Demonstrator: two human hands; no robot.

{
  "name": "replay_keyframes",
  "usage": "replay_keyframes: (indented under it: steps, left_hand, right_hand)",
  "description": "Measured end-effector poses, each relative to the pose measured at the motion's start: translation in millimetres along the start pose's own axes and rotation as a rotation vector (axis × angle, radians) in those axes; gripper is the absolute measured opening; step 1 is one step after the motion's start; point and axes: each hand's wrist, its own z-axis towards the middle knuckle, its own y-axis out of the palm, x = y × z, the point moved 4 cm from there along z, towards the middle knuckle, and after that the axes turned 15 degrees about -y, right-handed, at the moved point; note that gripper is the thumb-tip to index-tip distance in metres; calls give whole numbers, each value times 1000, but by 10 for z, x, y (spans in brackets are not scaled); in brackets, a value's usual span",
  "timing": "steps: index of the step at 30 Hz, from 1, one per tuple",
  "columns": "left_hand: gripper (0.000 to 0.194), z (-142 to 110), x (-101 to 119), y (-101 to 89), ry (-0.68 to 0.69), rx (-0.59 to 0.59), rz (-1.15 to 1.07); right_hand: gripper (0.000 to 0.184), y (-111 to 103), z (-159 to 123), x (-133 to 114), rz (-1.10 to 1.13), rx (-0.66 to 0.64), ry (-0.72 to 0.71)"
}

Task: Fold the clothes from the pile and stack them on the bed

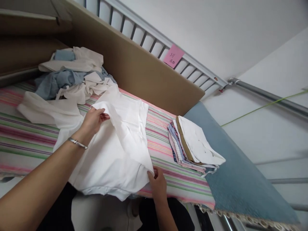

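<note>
A white garment (113,160) lies spread over the striped cloth, its lower edge hanging past the near side. My left hand (93,120) pinches a fold of it near the upper middle and lifts that fold a little. At the garment's near right corner, my right hand (157,181) grips the edge between thumb and fingers. The garment's far edge shows gathers or a band, and one white part stretches left beneath my left forearm. Which kind of garment it is, I cannot tell for sure.
Crumpled white and blue clothes (69,77) are heaped at the far left. A stack of folded clothes (192,141) sits to the right on the striped cloth (158,141). Behind stands a brown board (144,73); a pink note (173,56) hangs above it. Blue cloth (235,173) covers the right end.
</note>
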Motion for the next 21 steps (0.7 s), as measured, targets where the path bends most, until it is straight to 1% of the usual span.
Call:
replay_keyframes:
  steps: [2, 4, 6, 8, 11, 14, 17, 20, 21]
  left_hand:
    - [11, 11, 93, -18, 29, -38, -26]
    - [13, 49, 167, -56, 50, -57, -53]
    - [14, 99, 203, -107, 48, -29, -69]
    - [13, 140, 207, -148, 33, 15, -71]
    - [16, 154, 213, -153, 52, 18, -79]
    - [20, 130, 229, -133, 66, 20, -68]
    - [21, 104, 250, -114, 77, 27, -33]
    - [18, 100, 249, -107, 84, 41, -1]
    - [17, 104, 240, -107, 76, 50, 7]
  right_hand:
    - [25, -23, -29, -71, -50, 56, -105]
    - [30, -26, -95, -122, -136, 120, -271]
    - [34, 1, -171, -146, -215, 158, -419]
    - [38, 46, -236, -162, -261, 167, -521]
    - [45, 138, -306, -222, -287, 145, -637]
    - [46, 239, -350, -305, -276, 72, -719]
    - [42, 253, -351, -375, -202, -3, -756]
    - [24, 152, -274, -419, -37, -92, -720]
    - [19, 104, -229, -429, 16, -95, -695]
